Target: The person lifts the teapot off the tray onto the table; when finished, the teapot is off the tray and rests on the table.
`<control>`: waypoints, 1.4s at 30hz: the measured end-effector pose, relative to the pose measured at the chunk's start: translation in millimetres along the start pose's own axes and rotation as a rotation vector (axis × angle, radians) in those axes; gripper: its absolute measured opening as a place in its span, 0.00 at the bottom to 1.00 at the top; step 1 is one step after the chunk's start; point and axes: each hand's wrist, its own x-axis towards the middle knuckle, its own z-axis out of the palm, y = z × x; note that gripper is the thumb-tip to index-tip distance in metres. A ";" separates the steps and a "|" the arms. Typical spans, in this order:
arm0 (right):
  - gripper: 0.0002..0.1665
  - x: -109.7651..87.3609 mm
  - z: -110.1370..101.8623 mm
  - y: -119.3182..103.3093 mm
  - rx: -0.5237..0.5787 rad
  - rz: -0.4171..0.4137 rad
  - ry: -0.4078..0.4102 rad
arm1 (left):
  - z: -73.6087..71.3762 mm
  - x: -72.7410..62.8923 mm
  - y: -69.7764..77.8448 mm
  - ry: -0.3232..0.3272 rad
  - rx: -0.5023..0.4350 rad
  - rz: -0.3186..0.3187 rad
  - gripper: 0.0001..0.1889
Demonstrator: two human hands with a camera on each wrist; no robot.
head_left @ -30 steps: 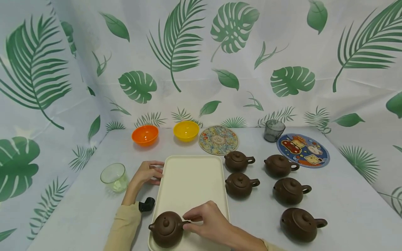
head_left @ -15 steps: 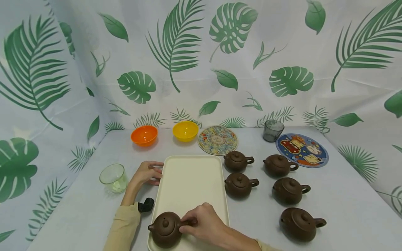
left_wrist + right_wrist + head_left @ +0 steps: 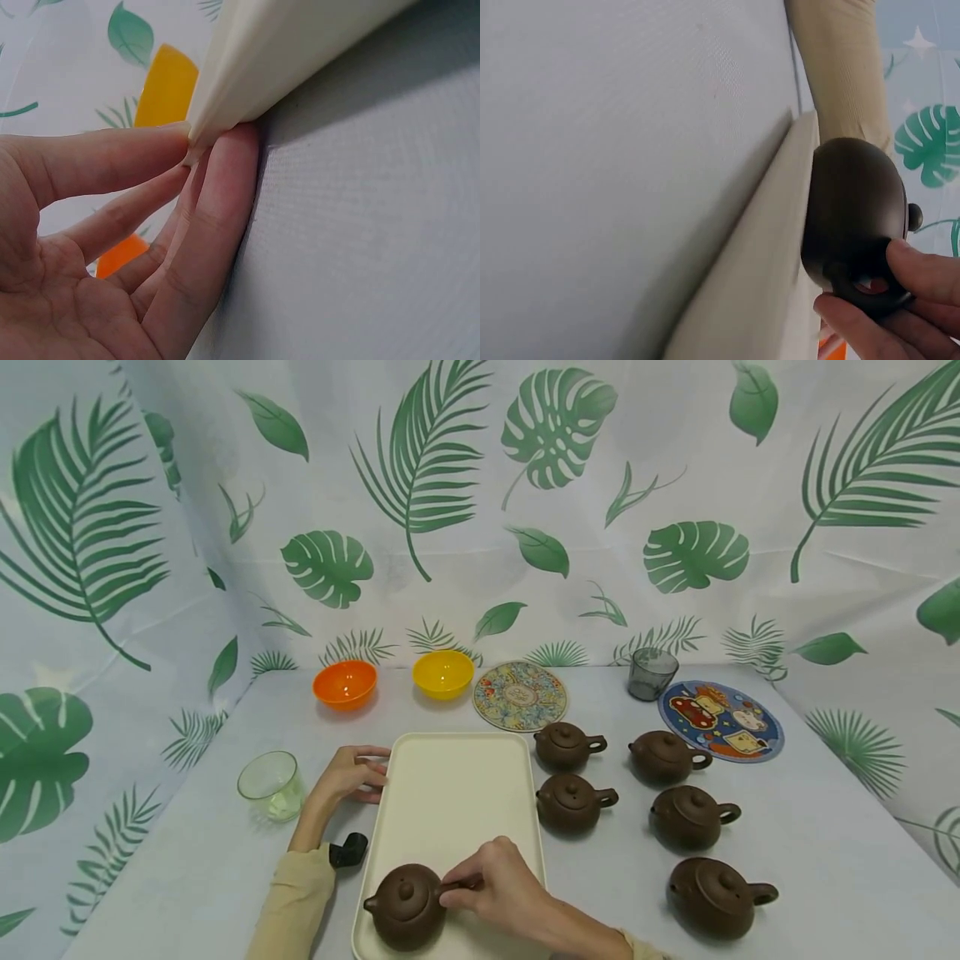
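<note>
My right hand point(image 3: 510, 889) pinches the handle of a dark brown teapot point(image 3: 405, 914) over the near left end of a cream rectangular tray point(image 3: 457, 802). The teapot has a knobbed lid and stays upright, spout to the left. In the right wrist view, the thumb and fingers hold the looped handle, and the teapot's base point(image 3: 814, 217) lies right at the tray surface. At the tray's left side, my left hand point(image 3: 356, 774) holds the rim between its thumb and fingers, as the left wrist view shows, one finger point(image 3: 232, 172) tucked low beside the table.
Several matching brown teapots point(image 3: 573, 802) stand right of the tray. Behind are an orange bowl point(image 3: 345, 685), a yellow bowl point(image 3: 443, 675), a patterned round mat point(image 3: 521, 696), a grey glass point(image 3: 652, 675) and a blue mat point(image 3: 723, 720). A green glass point(image 3: 272, 787) stands at left.
The right hand has closed further onto the handle, and the teapot has shifted slightly right over the tray. The left hand stays at the tray's rim.
</note>
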 end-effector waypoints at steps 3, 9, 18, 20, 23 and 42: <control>0.06 -4.1 -11.9 2.5 0.026 -0.032 -0.007 | -0.3 -0.1 0.8 0.002 -0.004 0.001 0.27; 0.08 -24.1 -46.3 9.3 0.036 -0.068 0.017 | 0.7 1.0 0.2 -0.010 -0.011 -0.001 0.27; 0.12 -66.2 -106.0 22.7 0.006 0.093 0.049 | 2.4 0.0 1.0 -0.005 -0.001 -0.001 0.27; 0.12 -73.8 -116.3 26.1 -0.019 0.144 0.050 | 2.4 -0.1 0.7 -0.004 0.000 -0.001 0.27; 0.11 -83.3 -127.9 30.6 -0.045 0.213 0.046 | 1.8 0.3 -0.4 -0.006 0.004 -0.004 0.28; 0.09 -92.5 -146.7 44.2 -0.156 0.299 -0.112 | -0.3 2.1 -3.7 0.013 -0.007 -0.004 0.26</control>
